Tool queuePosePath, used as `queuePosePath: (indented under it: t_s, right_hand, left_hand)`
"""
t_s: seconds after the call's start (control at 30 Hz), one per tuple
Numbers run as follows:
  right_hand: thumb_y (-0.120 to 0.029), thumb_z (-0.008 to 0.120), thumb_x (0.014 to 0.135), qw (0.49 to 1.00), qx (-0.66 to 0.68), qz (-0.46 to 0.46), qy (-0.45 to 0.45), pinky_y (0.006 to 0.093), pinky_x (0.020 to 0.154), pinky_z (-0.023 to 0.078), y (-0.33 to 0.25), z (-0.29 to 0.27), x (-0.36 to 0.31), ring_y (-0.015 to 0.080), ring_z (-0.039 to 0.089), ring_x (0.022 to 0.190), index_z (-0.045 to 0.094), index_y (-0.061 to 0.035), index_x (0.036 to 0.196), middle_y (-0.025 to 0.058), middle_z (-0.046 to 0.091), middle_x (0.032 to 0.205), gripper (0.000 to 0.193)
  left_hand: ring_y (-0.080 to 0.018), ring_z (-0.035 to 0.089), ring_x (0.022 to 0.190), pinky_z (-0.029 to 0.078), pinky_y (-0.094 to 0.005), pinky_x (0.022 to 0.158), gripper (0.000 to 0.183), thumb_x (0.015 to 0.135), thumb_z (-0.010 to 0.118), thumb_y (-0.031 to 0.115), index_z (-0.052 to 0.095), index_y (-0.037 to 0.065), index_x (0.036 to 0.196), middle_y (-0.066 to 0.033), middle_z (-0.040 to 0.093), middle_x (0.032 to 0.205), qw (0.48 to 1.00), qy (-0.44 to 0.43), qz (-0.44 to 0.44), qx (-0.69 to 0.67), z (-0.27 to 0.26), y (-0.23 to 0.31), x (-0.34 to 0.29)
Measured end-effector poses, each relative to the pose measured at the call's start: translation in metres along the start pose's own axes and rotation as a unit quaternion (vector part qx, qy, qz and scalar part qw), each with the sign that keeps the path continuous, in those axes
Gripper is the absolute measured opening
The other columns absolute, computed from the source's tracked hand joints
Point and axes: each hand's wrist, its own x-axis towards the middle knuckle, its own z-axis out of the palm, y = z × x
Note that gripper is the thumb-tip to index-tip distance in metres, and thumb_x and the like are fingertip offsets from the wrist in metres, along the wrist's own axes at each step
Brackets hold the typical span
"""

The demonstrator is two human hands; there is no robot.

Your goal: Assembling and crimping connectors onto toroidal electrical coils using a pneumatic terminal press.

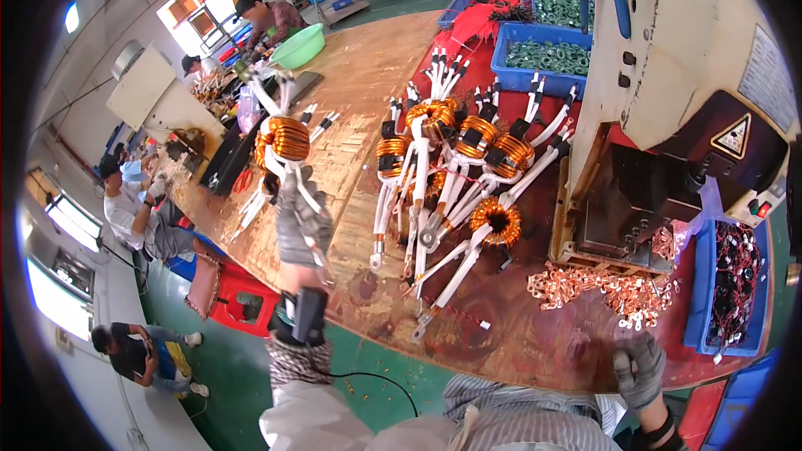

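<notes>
My left hand point(302, 221), in a grey glove with a dark band at the wrist, is closed round the white leads of a copper-wound toroidal coil point(286, 139). That coil is raised over the left part of the wooden table point(355, 75), its other white leads sticking up. My right hand point(642, 367), also gloved, rests at the near right table edge with its fingers apart and nothing visible in them. Closest to it is a pile of copper terminal lugs point(597, 291). Between my hands lies a cluster of similar coils point(497, 221) with white leads, some ending in metal lugs.
A beige press machine point(614, 192) stands at the right. Beside it is a blue bin point(698, 305) of dark wired parts. Blue trays point(501, 63) of green rings and red-black wires point(484, 21) lie at the back. A green basin point(299, 48) and co-workers are farther left.
</notes>
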Motion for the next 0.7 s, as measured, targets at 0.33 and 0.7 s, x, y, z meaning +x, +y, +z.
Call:
queuePosePath:
  t_s: [0.33, 0.7]
  right_hand:
    - [-0.041, 0.049, 0.084, 0.890, 0.432, -0.122, -0.081, 0.0331, 0.088, 0.040, -0.105, 0.010, 0.114, 0.0280, 0.052, 0.102, 0.046, -0.0025, 0.117, 0.0168, 0.052, 0.112, 0.051]
    - [-0.038, 0.045, 0.088, 0.853, 0.507, 0.111, -0.050, 0.0247, 0.061, 0.041, -0.094, 0.030, 0.058, 0.0108, 0.048, 0.067, 0.053, -0.0002, 0.092, 0.0038, 0.053, 0.074, 0.039]
  left_hand:
    - [-0.0199, 0.059, 0.052, 0.051, -0.0289, 0.046, 0.030, 0.086, 0.050, 0.018, 0.037, 0.001, 0.107, -0.0110, 0.055, 0.070, 0.952, -0.054, 0.046, 0.297, 0.114, -0.110, -0.132]
    - [-0.0127, 0.056, 0.075, 0.045, -0.0247, 0.065, 0.038, 0.075, 0.067, 0.022, 0.049, 0.001, 0.101, -0.0053, 0.058, 0.086, 0.898, -0.069, 0.099, 0.424, 0.151, -0.179, -0.145]
